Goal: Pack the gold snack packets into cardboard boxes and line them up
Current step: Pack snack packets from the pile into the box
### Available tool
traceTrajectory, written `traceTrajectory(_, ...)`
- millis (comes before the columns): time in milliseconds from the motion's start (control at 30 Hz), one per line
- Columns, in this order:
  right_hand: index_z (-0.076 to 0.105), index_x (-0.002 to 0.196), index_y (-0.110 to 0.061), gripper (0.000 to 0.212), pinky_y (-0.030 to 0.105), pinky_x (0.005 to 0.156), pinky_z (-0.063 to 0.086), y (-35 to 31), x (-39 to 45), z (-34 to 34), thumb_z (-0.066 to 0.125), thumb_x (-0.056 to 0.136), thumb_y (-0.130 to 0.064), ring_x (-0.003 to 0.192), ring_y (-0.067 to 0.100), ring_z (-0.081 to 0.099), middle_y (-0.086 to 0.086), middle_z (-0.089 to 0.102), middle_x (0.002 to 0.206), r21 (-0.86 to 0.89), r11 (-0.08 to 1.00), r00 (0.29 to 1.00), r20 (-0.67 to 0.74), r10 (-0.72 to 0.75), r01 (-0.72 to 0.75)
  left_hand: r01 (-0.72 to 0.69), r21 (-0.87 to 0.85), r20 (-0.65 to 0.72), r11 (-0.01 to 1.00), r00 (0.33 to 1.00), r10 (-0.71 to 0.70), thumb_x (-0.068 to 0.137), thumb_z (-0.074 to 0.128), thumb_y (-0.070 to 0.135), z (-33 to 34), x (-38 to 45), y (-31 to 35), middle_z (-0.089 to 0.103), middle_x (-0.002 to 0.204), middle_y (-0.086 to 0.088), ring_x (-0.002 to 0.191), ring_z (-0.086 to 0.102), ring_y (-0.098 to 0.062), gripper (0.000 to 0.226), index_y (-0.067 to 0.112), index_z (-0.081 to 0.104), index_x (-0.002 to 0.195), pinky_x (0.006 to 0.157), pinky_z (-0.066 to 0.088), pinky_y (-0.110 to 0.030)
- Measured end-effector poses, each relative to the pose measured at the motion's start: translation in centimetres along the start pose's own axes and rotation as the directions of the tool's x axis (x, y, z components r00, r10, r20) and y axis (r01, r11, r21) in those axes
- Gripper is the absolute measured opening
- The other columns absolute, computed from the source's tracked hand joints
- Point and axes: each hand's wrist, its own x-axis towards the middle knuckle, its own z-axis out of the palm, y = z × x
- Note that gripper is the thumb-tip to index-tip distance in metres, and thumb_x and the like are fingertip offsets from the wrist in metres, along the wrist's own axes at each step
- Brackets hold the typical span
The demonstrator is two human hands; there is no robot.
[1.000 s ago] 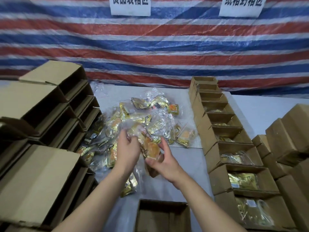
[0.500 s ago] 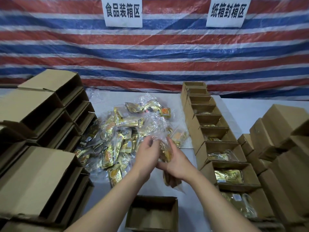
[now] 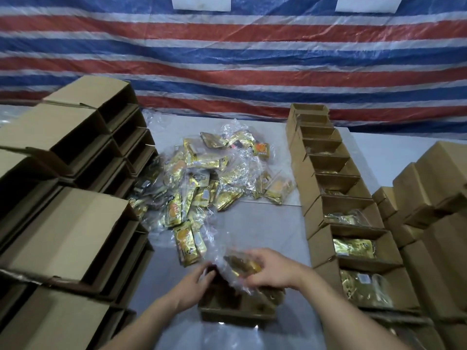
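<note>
1. Right hand point(image 3: 271, 270): fingers curled around a clear plastic bag of gold snack packets point(image 3: 241, 267), held directly above the open cardboard box point(image 3: 237, 308) at the near edge of the table point(image 3: 255, 231).
2. Left hand point(image 3: 193, 286): positioned at the far-left rim of the same box, fingertips at the crinkled edge of the bag. Motion blur prevents confirming whether the fingers pinch the plastic or only touch it.
3. Open cardboard box: upright, mouth facing up, interior visible and brown. The bag's lower end appears to reach the box opening.
4. Loose pile of gold packets point(image 3: 202, 183): lies at the table centre, beyond the hands, mixed with clear wrapping.
5. Row of filled boxes point(image 3: 336, 188): runs along the right side of the table from far to near, mouths up, placed one against the next. Gold packets show inside the nearer units.
6. Stacked empty boxes point(image 3: 75, 178): on the left, laid on their sides with openings facing the pile.
7. Closed boxes point(image 3: 434, 188): stacked at the far right.
8. Striped tarpaulin point(image 3: 227, 59): red, white and blue, hung behind the table.
</note>
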Motion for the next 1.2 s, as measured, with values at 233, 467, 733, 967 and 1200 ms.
traceTrajectory(233,0.062,0.095,-0.021,0.048,0.033,0.075,0.051,1.5,3.0,4.0,0.069,0.065,-0.058,0.072,0.006,0.055,-0.011,0.060,0.076,-0.328,0.945,0.986,0.152,0.061,-0.008,-0.079,-0.165,-0.052,0.983,0.996,0.072,0.098,0.055,0.025,0.7,0.0,-0.4,0.067,0.100,0.002,0.087,0.065,0.007,0.019,0.013,0.055,0.113,0.078,0.045,-0.006)
traceTrajectory(467,0.064,0.107,-0.053,0.034,0.018,0.090,0.047,2.9,4.9,4.2,0.075,0.079,-0.038,0.088,-0.005,0.060,-0.023,0.068,0.094,-0.261,0.962,0.970,0.205,0.133,-0.077,-0.008,-0.219,-0.054,0.976,0.999,-0.004,0.102,0.042,0.036,0.4,0.4,-1.4,0.064,0.108,0.016,0.098,0.060,0.009,0.018,0.036,0.058,0.111,0.081,0.043,-0.002)
traceTrajectory(733,0.059,0.127,-0.023,0.041,0.026,0.095,0.040,3.9,7.0,5.7,0.061,0.092,-0.044,0.118,0.026,0.058,0.005,0.063,0.129,-0.576,0.797,0.941,0.136,0.311,-0.180,-0.047,-0.135,-0.046,0.990,0.998,0.041,0.104,0.040,0.034,1.5,2.2,-1.9,0.060,0.115,0.000,0.109,0.053,-0.012,0.024,0.022,0.054,0.118,0.087,0.037,-0.017)
traceTrajectory(967,0.033,0.149,-0.022,0.066,0.037,0.108,0.040,4.9,8.1,8.3,0.063,0.091,-0.035,0.129,0.033,0.050,0.012,0.051,0.141,-0.715,0.669,0.930,0.071,0.361,-0.205,-0.073,-0.236,-0.090,0.969,0.995,0.053,0.102,0.045,0.031,2.4,2.4,-3.3,0.052,0.080,0.005,0.063,0.053,0.009,0.014,0.022,0.053,0.109,0.058,0.038,-0.006)
traceTrajectory(1200,0.069,0.105,-0.019,0.023,0.023,0.080,0.045,3.9,6.0,6.7,0.060,0.087,-0.028,0.101,0.020,0.064,0.002,0.071,0.110,-0.490,0.845,0.974,-0.046,0.222,-0.216,-0.121,-0.159,-0.124,0.980,0.987,0.102,0.100,0.046,0.040,2.5,2.9,-3.6,0.062,0.089,-0.007,0.081,0.060,-0.019,0.020,0.024,0.057,0.103,0.084,0.049,-0.041)
